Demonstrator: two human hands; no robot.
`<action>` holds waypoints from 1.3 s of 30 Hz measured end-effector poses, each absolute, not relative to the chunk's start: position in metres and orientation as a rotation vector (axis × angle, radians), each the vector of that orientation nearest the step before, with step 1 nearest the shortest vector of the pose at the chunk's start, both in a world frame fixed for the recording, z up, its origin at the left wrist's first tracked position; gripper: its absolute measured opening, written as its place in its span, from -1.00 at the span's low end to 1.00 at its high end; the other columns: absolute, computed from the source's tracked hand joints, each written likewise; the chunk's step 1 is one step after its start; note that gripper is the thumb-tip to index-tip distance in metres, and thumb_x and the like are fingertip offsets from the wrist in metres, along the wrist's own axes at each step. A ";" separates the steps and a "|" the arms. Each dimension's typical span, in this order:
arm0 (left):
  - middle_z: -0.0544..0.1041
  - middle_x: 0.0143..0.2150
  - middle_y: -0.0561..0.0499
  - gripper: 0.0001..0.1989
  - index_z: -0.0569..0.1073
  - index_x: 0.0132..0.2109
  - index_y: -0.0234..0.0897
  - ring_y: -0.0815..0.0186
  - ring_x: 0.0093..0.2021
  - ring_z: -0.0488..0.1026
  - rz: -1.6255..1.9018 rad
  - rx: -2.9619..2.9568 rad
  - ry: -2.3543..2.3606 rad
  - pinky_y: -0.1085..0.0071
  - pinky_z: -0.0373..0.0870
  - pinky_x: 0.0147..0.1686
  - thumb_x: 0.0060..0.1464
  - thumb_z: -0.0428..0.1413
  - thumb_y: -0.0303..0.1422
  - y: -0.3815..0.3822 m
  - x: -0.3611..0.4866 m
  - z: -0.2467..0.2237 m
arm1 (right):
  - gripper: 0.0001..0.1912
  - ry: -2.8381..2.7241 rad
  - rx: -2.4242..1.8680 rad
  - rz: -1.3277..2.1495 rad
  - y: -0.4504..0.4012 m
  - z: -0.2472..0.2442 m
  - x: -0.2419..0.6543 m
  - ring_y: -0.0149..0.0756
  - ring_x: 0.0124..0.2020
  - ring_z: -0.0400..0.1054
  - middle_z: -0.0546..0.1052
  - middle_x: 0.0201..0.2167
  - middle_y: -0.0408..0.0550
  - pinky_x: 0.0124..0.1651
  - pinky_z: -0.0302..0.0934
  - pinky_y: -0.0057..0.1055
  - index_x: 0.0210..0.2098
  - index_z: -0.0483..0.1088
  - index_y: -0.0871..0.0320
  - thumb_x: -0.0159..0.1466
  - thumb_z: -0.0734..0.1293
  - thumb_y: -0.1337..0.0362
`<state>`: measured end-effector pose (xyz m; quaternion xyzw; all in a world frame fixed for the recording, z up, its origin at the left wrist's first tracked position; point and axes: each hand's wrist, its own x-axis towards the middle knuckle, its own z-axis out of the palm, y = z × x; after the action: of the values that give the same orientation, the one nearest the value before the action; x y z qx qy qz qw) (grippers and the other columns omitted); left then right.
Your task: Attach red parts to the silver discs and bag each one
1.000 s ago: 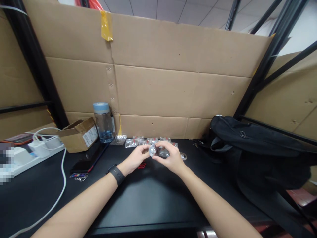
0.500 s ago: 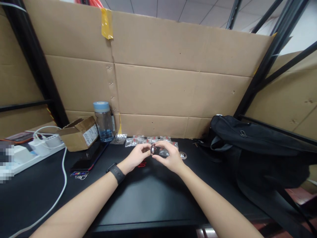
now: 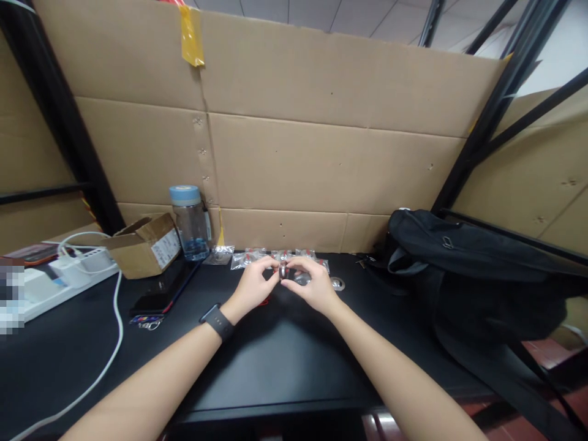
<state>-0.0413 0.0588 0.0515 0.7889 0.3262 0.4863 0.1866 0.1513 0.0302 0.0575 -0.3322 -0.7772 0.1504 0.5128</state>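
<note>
Both of my hands meet over the back middle of the black table (image 3: 285, 361). My left hand (image 3: 252, 286), with a black watch on its wrist, and my right hand (image 3: 312, 283) pinch a small round metal part (image 3: 283, 270) between their fingertips. It looks like a short ring seen edge-on. Behind the hands lies a row of small clear bags (image 3: 243, 260) with red and silver parts. A flat metal ring (image 3: 337, 283) rests on the table just right of my right hand.
A clear water bottle (image 3: 190, 222) with a blue lid and an open cardboard box (image 3: 146, 244) stand at the back left. A black phone (image 3: 158, 294), keys, a white power strip (image 3: 68, 275) and cable lie left. A black backpack (image 3: 463, 269) fills the right. Cardboard walls stand behind.
The round part has turned in my fingers from its shiny face toward me to edge-on. Both hands shifted slightly back and up, staying together.
</note>
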 end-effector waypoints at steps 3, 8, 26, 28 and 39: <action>0.58 -0.24 -0.03 -0.90 0.54 -0.28 -0.27 0.24 -0.18 0.51 1.385 2.253 0.922 0.35 0.38 -0.10 0.15 0.11 -0.43 0.057 -0.041 0.052 | -0.69 -1.837 -0.797 0.398 0.032 0.056 0.152 -0.14 -0.05 0.52 0.61 -0.06 0.01 -0.08 0.46 -0.27 -0.13 0.55 0.07 0.14 0.52 0.19; 0.56 -0.29 0.00 -0.88 0.49 -0.34 -0.27 0.27 -0.23 0.49 1.432 2.249 0.960 0.37 0.36 -0.13 0.17 0.11 -0.39 0.056 -0.042 0.054 | -0.79 -1.834 -0.825 0.418 0.030 0.058 0.153 -0.14 -0.05 0.53 0.64 -0.09 0.00 0.04 0.42 -0.21 -0.14 0.60 0.05 0.26 0.43 0.16; 0.57 -0.12 -0.07 -0.85 0.51 -0.14 -0.20 0.17 -0.06 0.47 1.296 2.338 0.951 0.22 0.31 0.05 0.21 0.11 -0.27 0.046 -0.042 0.061 | -0.95 -1.945 -0.879 0.203 0.035 0.053 0.154 -0.22 -0.09 0.43 0.49 -0.14 0.02 0.00 0.32 -0.27 -0.35 0.44 0.13 0.25 0.33 0.36; 0.54 0.00 -0.09 -0.70 0.45 0.02 -0.18 0.16 0.02 0.46 1.259 2.297 0.881 0.23 0.31 0.09 0.17 0.16 -0.22 0.046 -0.042 0.060 | -0.94 -1.957 -0.881 0.197 0.035 0.053 0.154 -0.21 -0.06 0.40 0.46 -0.13 0.03 0.04 0.30 -0.25 -0.35 0.42 0.13 0.25 0.32 0.38; 0.54 0.00 -0.06 -0.56 0.44 0.04 -0.17 0.15 0.03 0.47 1.160 2.326 0.828 0.24 0.32 0.12 -0.01 0.30 -0.28 0.059 -0.054 0.061 | -0.94 -1.975 -0.915 0.159 0.038 0.065 0.167 -0.17 0.00 0.35 0.40 -0.09 0.03 0.07 0.27 -0.20 -0.38 0.37 0.12 0.19 0.34 0.40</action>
<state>-0.0537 0.0588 0.0606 0.8346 0.2970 0.4160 0.2055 0.1670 0.0381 0.0647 -0.3718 -0.8029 0.0645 0.4615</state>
